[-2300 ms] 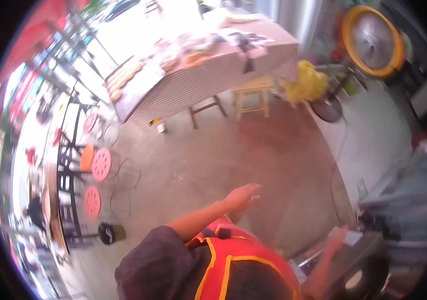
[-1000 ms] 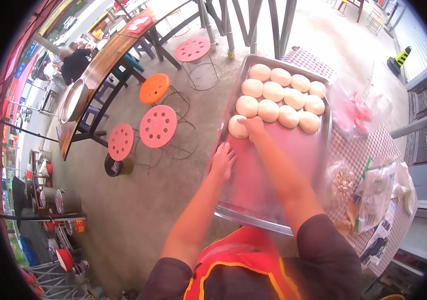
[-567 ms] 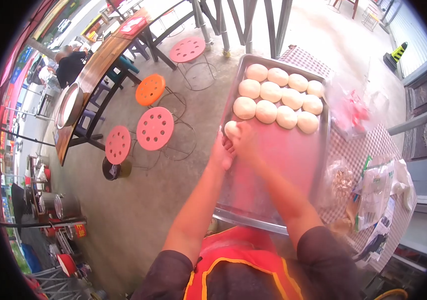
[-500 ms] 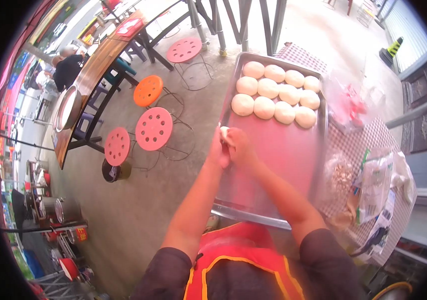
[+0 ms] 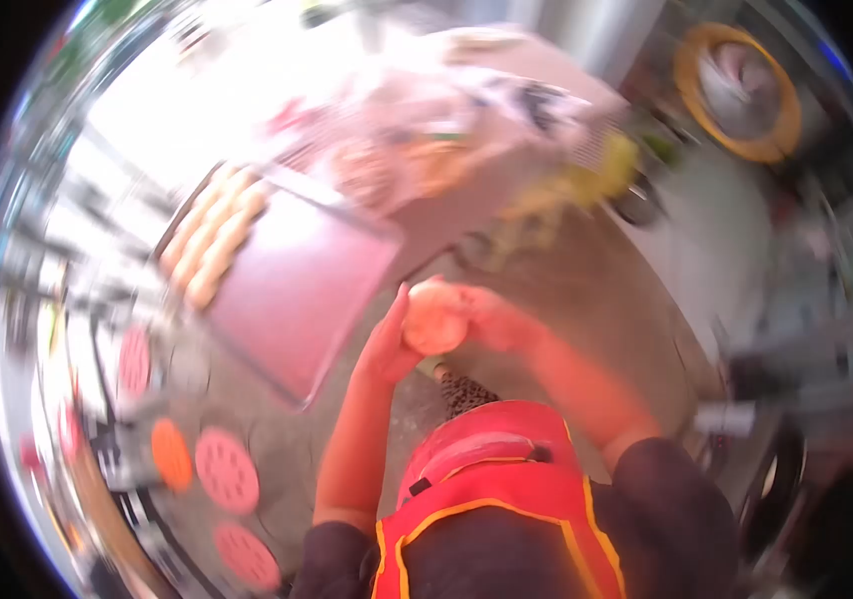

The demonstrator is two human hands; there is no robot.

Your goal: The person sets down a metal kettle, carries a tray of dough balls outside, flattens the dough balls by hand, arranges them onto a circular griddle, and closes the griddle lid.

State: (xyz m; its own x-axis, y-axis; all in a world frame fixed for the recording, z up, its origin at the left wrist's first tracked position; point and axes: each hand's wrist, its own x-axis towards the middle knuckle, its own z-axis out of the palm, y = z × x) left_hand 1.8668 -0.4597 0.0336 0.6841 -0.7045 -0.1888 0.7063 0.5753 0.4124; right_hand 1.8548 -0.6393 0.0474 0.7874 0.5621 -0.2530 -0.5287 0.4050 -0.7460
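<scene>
A round ball of dough (image 5: 434, 324) is held between my two hands in front of the red apron (image 5: 491, 459). My left hand (image 5: 388, 341) cups its left side, and my right hand (image 5: 499, 317) grips it from the right; some fingers are hidden or blurred. To the left, apart from my hands, lies the metal tray (image 5: 297, 290). Rows of pale dough balls (image 5: 212, 235) sit together at its far left end, smeared by motion.
A table with a checked cloth (image 5: 506, 180) and plastic bags stands beyond the tray. Pink stools (image 5: 228, 470) and an orange stool (image 5: 172, 454) are at lower left. A yellow-rimmed round container (image 5: 736, 92) stands at upper right.
The view has swung to the right, so the tray and stools now lie to my left. My hands have moved away from the tray, and the dough ball between them shows more plainly.
</scene>
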